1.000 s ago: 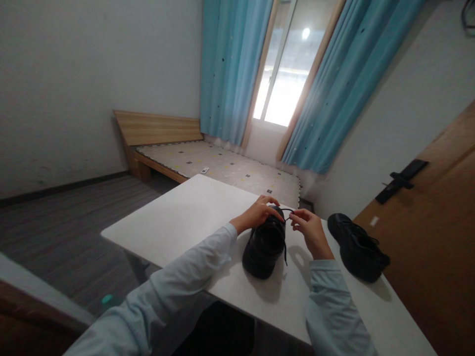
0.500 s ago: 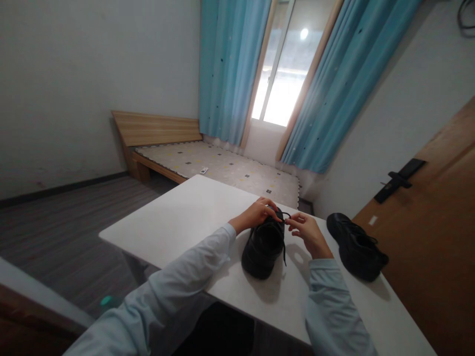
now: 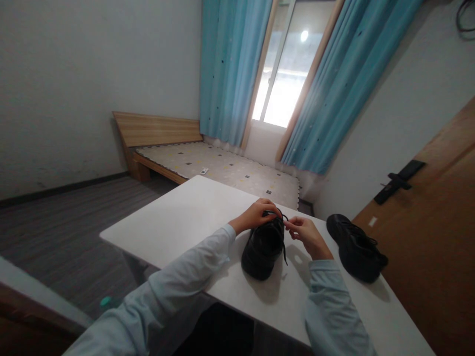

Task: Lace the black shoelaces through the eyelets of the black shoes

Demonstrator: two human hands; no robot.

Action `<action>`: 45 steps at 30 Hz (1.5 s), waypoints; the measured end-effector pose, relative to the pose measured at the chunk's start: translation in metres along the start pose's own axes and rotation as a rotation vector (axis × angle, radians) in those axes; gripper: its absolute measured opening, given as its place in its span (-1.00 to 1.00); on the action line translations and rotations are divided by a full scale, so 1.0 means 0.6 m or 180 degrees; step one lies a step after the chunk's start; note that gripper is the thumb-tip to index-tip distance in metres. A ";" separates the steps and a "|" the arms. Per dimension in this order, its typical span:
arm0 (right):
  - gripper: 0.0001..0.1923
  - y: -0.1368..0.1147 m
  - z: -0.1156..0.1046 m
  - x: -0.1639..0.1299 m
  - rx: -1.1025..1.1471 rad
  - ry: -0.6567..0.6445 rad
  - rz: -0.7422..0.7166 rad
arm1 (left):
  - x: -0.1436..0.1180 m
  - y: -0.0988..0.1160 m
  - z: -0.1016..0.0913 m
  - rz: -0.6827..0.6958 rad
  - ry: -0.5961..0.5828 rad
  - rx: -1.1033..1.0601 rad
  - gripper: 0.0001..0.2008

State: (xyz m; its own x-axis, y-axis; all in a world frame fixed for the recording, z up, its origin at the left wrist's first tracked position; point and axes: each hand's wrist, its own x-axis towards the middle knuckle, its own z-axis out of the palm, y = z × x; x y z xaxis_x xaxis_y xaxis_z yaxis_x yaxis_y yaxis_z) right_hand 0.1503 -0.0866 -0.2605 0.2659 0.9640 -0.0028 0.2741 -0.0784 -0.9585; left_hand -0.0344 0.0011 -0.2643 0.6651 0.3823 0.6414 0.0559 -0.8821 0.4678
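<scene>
A black lace-up shoe (image 3: 262, 247) stands on the white table (image 3: 193, 217) in front of me. My left hand (image 3: 255, 215) rests on the far end of the shoe, fingers pinching a black lace (image 3: 276, 215). My right hand (image 3: 305, 235) is just right of the shoe, thumb and fingers pinched on the same lace close to the left hand. One loose lace end (image 3: 285, 254) hangs down the shoe's right side. Both arms wear pale blue sleeves.
A second black shoe (image 3: 355, 253) lies on the table at the right, near its edge. A brown wooden door (image 3: 434, 237) stands close on the right. Beyond the table are a low bed (image 3: 218, 165), blue curtains (image 3: 230, 69) and a window.
My right hand has drawn in toward the shoe, and the lace loop between my hands has shortened. The left hand stays on the shoe.
</scene>
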 end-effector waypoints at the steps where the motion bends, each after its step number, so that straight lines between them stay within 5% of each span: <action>1: -0.61 0.000 0.000 0.000 0.0013 -0.0019 -0.0004 | 0.000 0.000 -0.001 -0.0038 0.0021 -0.0004 -0.85; 20: -0.73 -0.017 -0.001 -0.011 0.0036 -0.0092 0.0223 | 0.004 -0.016 0.008 -0.0048 -0.0008 0.0469 -0.89; 28: -0.77 -0.013 -0.005 -0.005 -0.0185 -0.0209 -0.0060 | 0.005 -0.014 0.008 0.0105 0.0019 0.0593 -0.88; 45: -0.75 -0.018 0.005 -0.001 -0.0132 -0.0360 -0.0426 | 0.008 0.009 0.003 -0.0002 -0.0574 0.1310 -0.84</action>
State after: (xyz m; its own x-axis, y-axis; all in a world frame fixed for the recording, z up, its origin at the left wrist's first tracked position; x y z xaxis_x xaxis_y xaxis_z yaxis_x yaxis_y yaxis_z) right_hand 0.1445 -0.0857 -0.2507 0.1195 0.9888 0.0897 0.3387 0.0443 -0.9398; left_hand -0.0295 -0.0023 -0.2595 0.7821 0.3609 0.5080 0.3237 -0.9319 0.1638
